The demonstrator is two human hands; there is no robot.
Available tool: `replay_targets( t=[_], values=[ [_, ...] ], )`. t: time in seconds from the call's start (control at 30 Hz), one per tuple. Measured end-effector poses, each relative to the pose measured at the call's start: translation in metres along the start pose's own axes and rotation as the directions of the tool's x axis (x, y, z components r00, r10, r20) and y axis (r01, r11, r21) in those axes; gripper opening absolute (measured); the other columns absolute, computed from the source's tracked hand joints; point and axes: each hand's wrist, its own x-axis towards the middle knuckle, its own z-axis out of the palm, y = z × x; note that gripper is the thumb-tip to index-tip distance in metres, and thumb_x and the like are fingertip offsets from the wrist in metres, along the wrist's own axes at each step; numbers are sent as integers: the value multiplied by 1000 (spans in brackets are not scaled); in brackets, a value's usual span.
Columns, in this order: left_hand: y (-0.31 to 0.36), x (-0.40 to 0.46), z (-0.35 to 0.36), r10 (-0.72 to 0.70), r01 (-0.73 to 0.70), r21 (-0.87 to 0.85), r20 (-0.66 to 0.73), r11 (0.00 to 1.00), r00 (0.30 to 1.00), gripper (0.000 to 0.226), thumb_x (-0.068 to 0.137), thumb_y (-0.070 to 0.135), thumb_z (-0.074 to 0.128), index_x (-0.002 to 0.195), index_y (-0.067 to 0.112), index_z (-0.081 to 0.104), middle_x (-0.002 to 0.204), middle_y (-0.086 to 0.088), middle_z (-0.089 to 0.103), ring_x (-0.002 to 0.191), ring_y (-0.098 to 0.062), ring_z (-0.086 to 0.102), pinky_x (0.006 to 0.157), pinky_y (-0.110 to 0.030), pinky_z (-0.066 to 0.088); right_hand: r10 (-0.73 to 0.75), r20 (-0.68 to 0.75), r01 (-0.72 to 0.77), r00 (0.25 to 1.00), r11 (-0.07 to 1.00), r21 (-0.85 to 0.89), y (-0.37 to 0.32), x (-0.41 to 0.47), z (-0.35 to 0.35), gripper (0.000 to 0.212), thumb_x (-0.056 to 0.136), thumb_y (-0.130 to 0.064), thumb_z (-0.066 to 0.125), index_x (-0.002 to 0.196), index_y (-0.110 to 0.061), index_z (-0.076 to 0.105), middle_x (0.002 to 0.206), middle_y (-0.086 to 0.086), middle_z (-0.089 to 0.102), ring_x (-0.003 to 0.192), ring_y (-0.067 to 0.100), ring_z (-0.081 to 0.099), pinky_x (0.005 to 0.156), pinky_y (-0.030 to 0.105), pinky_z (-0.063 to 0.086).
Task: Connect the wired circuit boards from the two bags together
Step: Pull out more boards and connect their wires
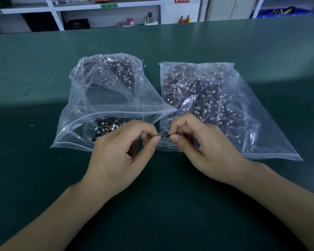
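Two clear plastic bags lie side by side on the green table. The left bag (80,113) has its mouth open toward me and holds small black circuit boards with white connectors. The right bag (252,109) is packed with many more wired boards. In front of the bags, my left hand (120,151) and my right hand (201,145) meet. Both pinch a thin black board piece (163,136) between thumb and fingertips, seen edge-on. Whether it is one board or two joined I cannot tell.
The green table (43,69) stretches wide on all sides of the bags. White shelving (105,13) with boxes and small items stands behind the far edge. Two red extinguishers (185,19) sit at the back.
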Motion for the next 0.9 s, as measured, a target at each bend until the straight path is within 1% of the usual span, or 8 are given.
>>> replay_targets(
  t=[0.23, 0.33, 0.4, 0.5, 0.63, 0.7, 0.77, 0.9],
  values=[
    [0, -2, 0, -6, 6, 11, 8, 1000, 1000, 4, 101, 33, 68, 98, 32, 65, 83, 19, 60, 61, -16, 56, 54, -34, 47, -5, -5, 5, 1000, 1000, -1, -1, 1, 0, 7, 109, -27, 56, 115, -22, 54, 77, -8, 60, 67, 20, 58, 64, 39, 49],
    [-2, -1, -1, -39, 40, 5, -50, 999, 998, 2, 102, 32, 68, 100, 30, 67, 85, 17, 63, 62, -18, 57, 57, -31, 47, 0, -13, -1, 1000, 999, -40, -1, 3, -3, 25, 102, -38, 63, 124, -31, 53, 83, -12, 59, 73, 15, 59, 67, 28, 49],
    [-4, 0, -2, -63, 62, -8, -87, 998, 994, 2, 102, 30, 68, 101, 30, 66, 85, 14, 64, 62, -19, 59, 57, -30, 46, 2, 18, 0, 1000, 988, -153, 1, 3, -5, 39, 93, -42, 69, 127, -31, 53, 89, -15, 58, 79, 4, 57, 74, 22, 46],
    [-3, 0, -1, -72, 70, -18, -97, 997, 993, 4, 103, 27, 68, 101, 30, 65, 85, 13, 64, 61, -20, 58, 56, -29, 46, 27, 69, -6, 997, 956, -293, 5, 3, -5, 45, 82, -29, 75, 123, -27, 55, 91, -15, 57, 82, -8, 48, 86, 25, 45],
    [-2, 0, -1, -58, 56, -29, -59, 998, 997, 4, 103, 25, 67, 101, 28, 67, 85, 17, 63, 62, -20, 58, 56, -28, 45, 61, 9, -56, 998, 959, -278, 7, 4, -5, 44, 80, -9, 76, 118, -24, 59, 88, -15, 56, 80, -5, 50, 83, 13, 38],
    [-1, 0, -1, -29, 29, -19, -15, 999, 999, 4, 103, 25, 65, 101, 26, 68, 86, 18, 62, 62, -19, 58, 56, -30, 45, 72, -27, -77, 997, 968, -237, 6, 5, -7, 42, 81, -9, 75, 116, -27, 60, 88, -15, 58, 80, 2, 55, 77, 16, 42],
    [-2, 0, 0, -4, 4, -3, 23, 1000, 1000, 6, 103, 24, 66, 99, 24, 70, 84, 19, 60, 63, -18, 58, 56, -33, 45, 67, -51, -76, 996, 977, -201, 4, 5, -7, 39, 82, -10, 74, 114, -28, 60, 88, -14, 59, 80, 9, 57, 73, 26, 49],
    [-5, 0, 2, 17, -22, 78, 54, 997, 998, 8, 101, 25, 70, 94, 24, 73, 84, 18, 59, 66, -13, 57, 56, -37, 47, 34, -104, -50, 994, 987, -155, 2, 5, -7, 38, 82, -10, 70, 113, -29, 59, 87, -13, 60, 78, 14, 59, 68, 36, 52]
  ],
)
